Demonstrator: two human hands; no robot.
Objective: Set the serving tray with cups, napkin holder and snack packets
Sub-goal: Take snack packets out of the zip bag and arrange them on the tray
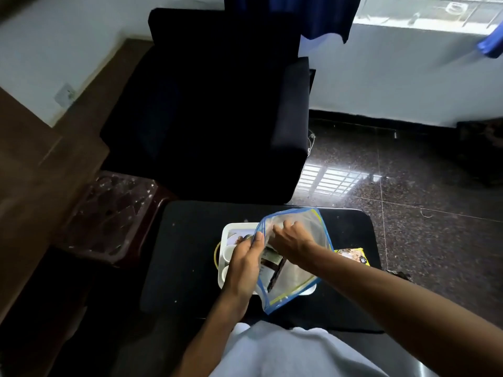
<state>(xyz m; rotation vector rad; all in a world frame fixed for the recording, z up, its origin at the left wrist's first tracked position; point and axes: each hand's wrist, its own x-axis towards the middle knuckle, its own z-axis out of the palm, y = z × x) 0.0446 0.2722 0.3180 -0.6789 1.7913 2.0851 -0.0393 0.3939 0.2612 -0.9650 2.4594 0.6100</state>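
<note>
A clear zip pouch (pixel 296 276) with blue and yellow edging is held above the white serving tray (pixel 228 230) on the black table (pixel 187 257). My left hand (pixel 245 263) grips the pouch's open edge. My right hand (pixel 292 238) reaches inside the pouch, fingers curled; what they hold is hidden. A dark packet (pixel 276 276) shows through the plastic. Two white cups (pixel 228 253) stand at the tray's left side, partly covered by my left hand. A yellow snack packet (pixel 353 255) lies on the table to the right of the tray.
A black armchair (pixel 217 110) stands just beyond the table. A clear-lined bin (pixel 109 216) sits at the table's left. Granite floor (pixel 408 191) lies to the right, a wooden surface (pixel 32 172) on the left.
</note>
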